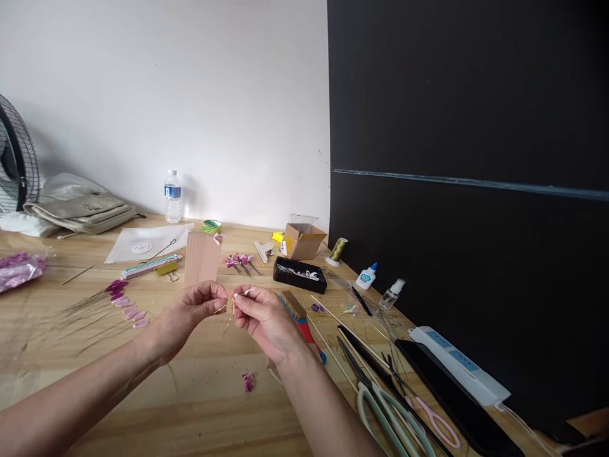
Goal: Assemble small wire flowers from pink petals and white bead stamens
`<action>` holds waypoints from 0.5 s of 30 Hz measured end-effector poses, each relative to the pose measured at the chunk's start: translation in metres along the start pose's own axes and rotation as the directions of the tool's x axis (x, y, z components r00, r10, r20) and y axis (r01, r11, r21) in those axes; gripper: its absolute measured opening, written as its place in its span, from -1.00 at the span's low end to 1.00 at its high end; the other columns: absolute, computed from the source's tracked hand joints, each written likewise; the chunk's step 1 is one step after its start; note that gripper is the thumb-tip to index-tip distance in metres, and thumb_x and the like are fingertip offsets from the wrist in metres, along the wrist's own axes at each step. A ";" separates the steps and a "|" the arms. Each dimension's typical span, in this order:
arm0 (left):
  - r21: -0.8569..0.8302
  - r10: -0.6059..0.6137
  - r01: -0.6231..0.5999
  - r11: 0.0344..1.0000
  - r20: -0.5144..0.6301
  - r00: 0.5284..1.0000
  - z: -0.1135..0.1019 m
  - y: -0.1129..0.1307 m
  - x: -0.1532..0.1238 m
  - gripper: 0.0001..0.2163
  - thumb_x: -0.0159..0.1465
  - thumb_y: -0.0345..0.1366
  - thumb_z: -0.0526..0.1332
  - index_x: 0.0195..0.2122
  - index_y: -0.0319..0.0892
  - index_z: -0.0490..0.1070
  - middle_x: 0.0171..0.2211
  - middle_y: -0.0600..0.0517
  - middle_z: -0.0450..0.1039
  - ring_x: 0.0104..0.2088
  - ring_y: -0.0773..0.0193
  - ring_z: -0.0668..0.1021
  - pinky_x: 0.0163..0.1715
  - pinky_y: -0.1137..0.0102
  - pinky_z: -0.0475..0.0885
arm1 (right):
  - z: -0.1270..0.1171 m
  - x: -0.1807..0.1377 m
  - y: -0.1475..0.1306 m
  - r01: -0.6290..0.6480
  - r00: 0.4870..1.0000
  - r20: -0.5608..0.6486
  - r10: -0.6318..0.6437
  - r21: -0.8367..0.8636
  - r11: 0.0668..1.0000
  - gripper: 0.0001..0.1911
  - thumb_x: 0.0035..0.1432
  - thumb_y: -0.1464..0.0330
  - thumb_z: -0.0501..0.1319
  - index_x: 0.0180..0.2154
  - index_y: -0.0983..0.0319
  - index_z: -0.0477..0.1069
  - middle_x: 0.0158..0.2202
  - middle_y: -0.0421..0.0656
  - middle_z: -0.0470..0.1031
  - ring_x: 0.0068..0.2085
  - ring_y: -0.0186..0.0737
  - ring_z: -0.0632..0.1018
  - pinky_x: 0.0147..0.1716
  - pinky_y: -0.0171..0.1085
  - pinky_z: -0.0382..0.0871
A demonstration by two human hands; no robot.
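My left hand (pixel 193 312) and my right hand (pixel 261 315) are held close together above the wooden table (pixel 200 400). Both pinch a thin gold wire (pixel 227 312) that runs between their fingertips, with a loose end hanging down. A small pale petal piece (pixel 248 291) sticks up from my right fingertips. Behind my hands stands a brown card (pixel 202 258). A small pink flower piece (pixel 248 381) lies on the table below my right wrist. To the left lie wired purple and pink petals (pixel 124 302).
Right of my hands lie a brush (pixel 297 314), wooden sticks, green scissors (pixel 385 412), pink scissors (pixel 435 419), a power strip (pixel 457 365), a glue bottle (pixel 366 277) and a black tray (pixel 299 274). Farther back stand a water bottle (pixel 172 196), a cardboard box (pixel 303 240) and a thread spool (pixel 338 250).
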State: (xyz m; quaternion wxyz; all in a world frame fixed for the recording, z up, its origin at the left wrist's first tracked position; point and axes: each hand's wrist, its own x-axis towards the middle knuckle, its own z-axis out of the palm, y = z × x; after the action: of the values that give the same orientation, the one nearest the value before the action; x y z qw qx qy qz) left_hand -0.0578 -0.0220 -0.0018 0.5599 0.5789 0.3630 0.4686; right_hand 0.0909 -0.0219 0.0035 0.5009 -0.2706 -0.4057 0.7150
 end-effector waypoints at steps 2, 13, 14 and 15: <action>0.027 -0.003 0.004 1.000 -0.011 1.000 -0.001 -0.003 0.001 -0.89 0.07 -0.25 0.23 -0.48 -0.16 0.35 -0.51 0.10 0.36 -0.38 0.28 0.37 -0.28 0.38 0.22 | 0.000 0.000 -0.002 -0.005 1.000 -0.005 0.006 0.038 0.999 -0.81 -0.26 0.40 0.36 -0.51 0.32 0.42 -0.63 -0.29 0.34 -0.59 -0.53 0.31 -0.61 -0.50 0.18; 0.190 -0.001 -0.001 0.982 0.007 1.000 -0.003 -0.005 0.003 -0.88 0.06 -0.22 0.21 -0.47 -0.14 0.34 -0.47 0.07 0.39 -0.34 0.23 0.38 -0.29 0.36 0.24 | -0.003 0.001 -0.005 0.018 1.000 -0.020 -0.017 0.050 0.999 -0.79 -0.28 0.39 0.38 -0.51 0.32 0.43 -0.66 -0.30 0.33 -0.62 -0.54 0.30 -0.65 -0.52 0.16; 0.200 0.004 -0.006 0.980 0.014 1.000 -0.002 -0.004 0.003 -0.88 0.06 -0.22 0.21 -0.48 -0.14 0.34 -0.47 0.06 0.39 -0.34 0.22 0.38 -0.29 0.36 0.24 | -0.004 0.001 -0.005 0.020 1.000 -0.020 -0.019 0.054 0.998 -0.79 -0.27 0.39 0.38 -0.50 0.31 0.43 -0.67 -0.30 0.33 -0.62 -0.54 0.30 -0.65 -0.52 0.15; 0.209 0.005 -0.009 0.978 0.019 1.000 -0.002 -0.003 0.003 -0.88 0.06 -0.21 0.20 -0.48 -0.14 0.34 -0.47 0.06 0.40 -0.34 0.22 0.38 -0.29 0.36 0.24 | -0.004 0.001 -0.005 0.021 1.000 -0.018 -0.020 0.054 0.998 -0.79 -0.27 0.39 0.38 -0.51 0.31 0.43 -0.67 -0.30 0.33 -0.62 -0.54 0.30 -0.65 -0.52 0.15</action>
State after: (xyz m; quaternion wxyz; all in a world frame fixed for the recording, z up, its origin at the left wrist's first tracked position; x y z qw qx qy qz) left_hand -0.0586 -0.0185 -0.0050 0.4975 0.6401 0.4031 0.4246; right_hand 0.0959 -0.0194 0.0055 0.5188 -0.2591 -0.3843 0.7183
